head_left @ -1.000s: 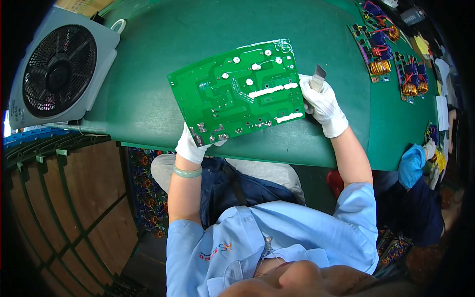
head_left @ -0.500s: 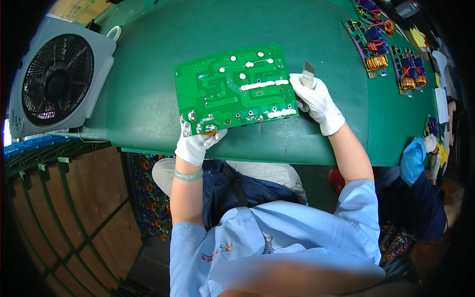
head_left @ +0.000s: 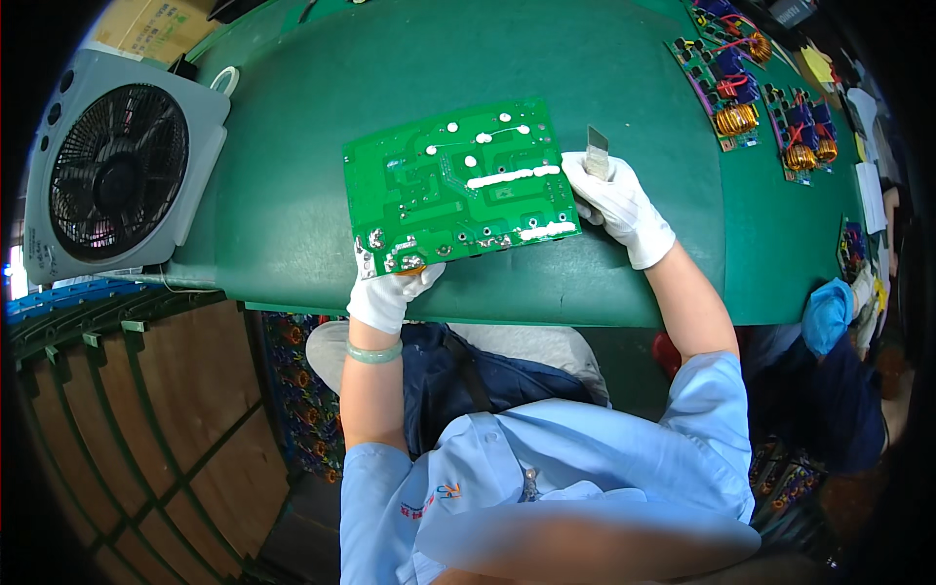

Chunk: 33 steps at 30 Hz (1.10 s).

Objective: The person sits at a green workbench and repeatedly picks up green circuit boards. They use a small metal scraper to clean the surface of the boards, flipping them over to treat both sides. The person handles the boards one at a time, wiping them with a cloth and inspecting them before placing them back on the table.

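Note:
A green circuit board is held up over the green work surface, its solder side toward me. White paste lies on it in dots and two strips, and solder blobs show at its lower left corner. My left hand, in a white glove, grips the board's lower left edge from beneath; some fingers are hidden behind it. My right hand, gloved too, is closed around a small flat scraper-like blade with a wrapped handle. That hand is at the board's right edge, and some of its fingertips are hidden there.
A grey box fan stands at the left. Several assembled circuit boards with copper coils lie at the far right of the green table. A cardboard box sits at the back left. Beside the right table end is another person's blue sleeve.
The board has dropped slightly nearer to me, with its right side a little further left. My right hand and the blade have moved slightly left along with it.

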{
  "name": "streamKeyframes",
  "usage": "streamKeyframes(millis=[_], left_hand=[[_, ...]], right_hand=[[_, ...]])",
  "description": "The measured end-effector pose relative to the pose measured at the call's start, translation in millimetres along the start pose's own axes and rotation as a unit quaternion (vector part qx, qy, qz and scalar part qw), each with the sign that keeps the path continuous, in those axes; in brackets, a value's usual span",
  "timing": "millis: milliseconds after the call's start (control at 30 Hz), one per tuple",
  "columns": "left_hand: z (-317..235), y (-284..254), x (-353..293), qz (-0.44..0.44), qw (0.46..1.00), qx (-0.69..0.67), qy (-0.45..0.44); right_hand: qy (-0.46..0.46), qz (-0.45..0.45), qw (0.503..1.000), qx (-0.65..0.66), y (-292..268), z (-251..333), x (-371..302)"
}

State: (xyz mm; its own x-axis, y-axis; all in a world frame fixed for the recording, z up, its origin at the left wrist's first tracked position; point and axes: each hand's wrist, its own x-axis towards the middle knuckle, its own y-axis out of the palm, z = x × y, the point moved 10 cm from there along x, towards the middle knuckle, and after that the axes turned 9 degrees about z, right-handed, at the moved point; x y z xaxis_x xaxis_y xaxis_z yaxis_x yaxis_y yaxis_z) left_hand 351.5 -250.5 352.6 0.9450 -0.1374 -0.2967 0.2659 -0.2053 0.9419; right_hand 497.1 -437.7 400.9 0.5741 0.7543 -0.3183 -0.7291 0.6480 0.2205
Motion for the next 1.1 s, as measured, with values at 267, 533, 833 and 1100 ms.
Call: streamKeyframes(millis=[267, 533, 833, 1100], left_hand=[[-35.2, 58.8, -20.0, 0.067, 0.636, 0.726, 0.253], [-14.1, 73.8, -43.1, 0.05, 0.255, 0.902, 0.344], [-39.4, 15.5, -41.5, 0.073, 0.724, 0.636, 0.258], [-29.7, -25.1, -40.5, 0.073, 0.96, 0.225, 0.152]], right_hand=[[-0.002, 0.019, 1.0, -0.001, 2.3, 0.3, -1.5], [-0.044, 0.047, 0.998, 0.016, 8.0, 2.9, -5.1], [-0.043, 0.065, 0.997, -0.015, 7.5, 5.5, -9.9], [-0.057, 0.086, 0.995, -0.013, 9.8, 11.1, -13.4]])
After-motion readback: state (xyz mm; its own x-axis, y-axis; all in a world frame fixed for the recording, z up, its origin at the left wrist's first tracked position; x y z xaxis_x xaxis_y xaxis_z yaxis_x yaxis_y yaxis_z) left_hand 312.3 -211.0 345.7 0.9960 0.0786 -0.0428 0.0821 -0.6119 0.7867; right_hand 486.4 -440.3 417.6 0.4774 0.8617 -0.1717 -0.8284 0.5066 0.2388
